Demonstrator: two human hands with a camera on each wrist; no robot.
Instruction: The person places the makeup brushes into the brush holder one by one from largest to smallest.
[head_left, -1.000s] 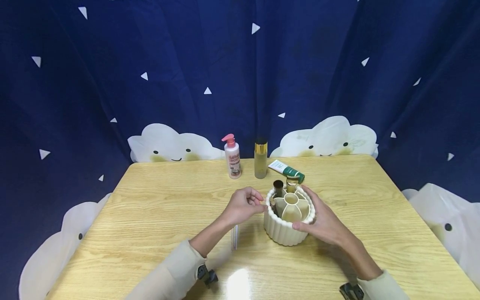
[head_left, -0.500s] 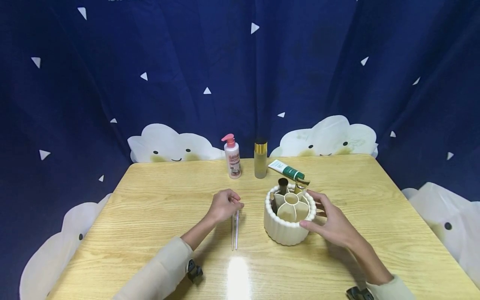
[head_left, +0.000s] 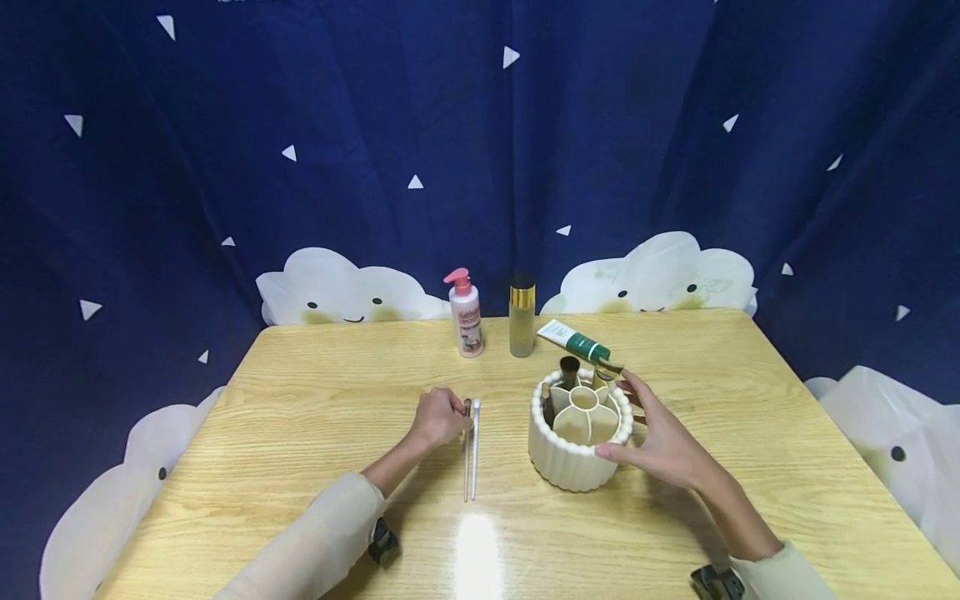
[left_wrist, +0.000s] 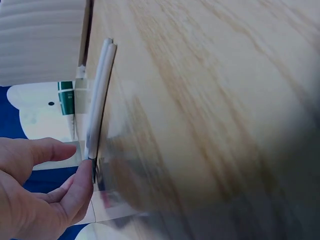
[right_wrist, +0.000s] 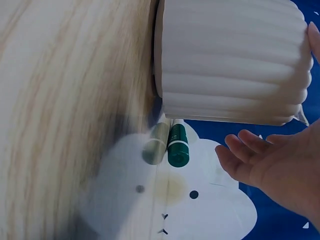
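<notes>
Two slim makeup brushes lie side by side on the table, one with a brownish handle (head_left: 466, 471) and one pale (head_left: 476, 454). My left hand (head_left: 438, 418) is at their far ends. In the left wrist view a fingertip touches the brushes (left_wrist: 101, 95) near the dark tip, while the thumb stands apart. A cream ribbed round organizer (head_left: 570, 467) stands to the right, with petal-shaped compartments. It holds a dark-bristled brush (head_left: 569, 372) and a gold-coloured item (head_left: 602, 375). My right hand (head_left: 660, 450) rests its thumb at the organizer's rim, its other fingers spread beside the wall.
Behind stand a pink pump bottle (head_left: 467, 321) and a gold-collared bottle (head_left: 521, 321). A green and white tube (head_left: 573, 340) lies behind the organizer. A blue curtain (head_left: 480, 150) hangs beyond the wooden table (head_left: 337, 375).
My left hand has moved left from the organizer's rim and down to the two brushes. The dark brush and gold item in the organizer now lean further right. My right hand's grip has loosened.
</notes>
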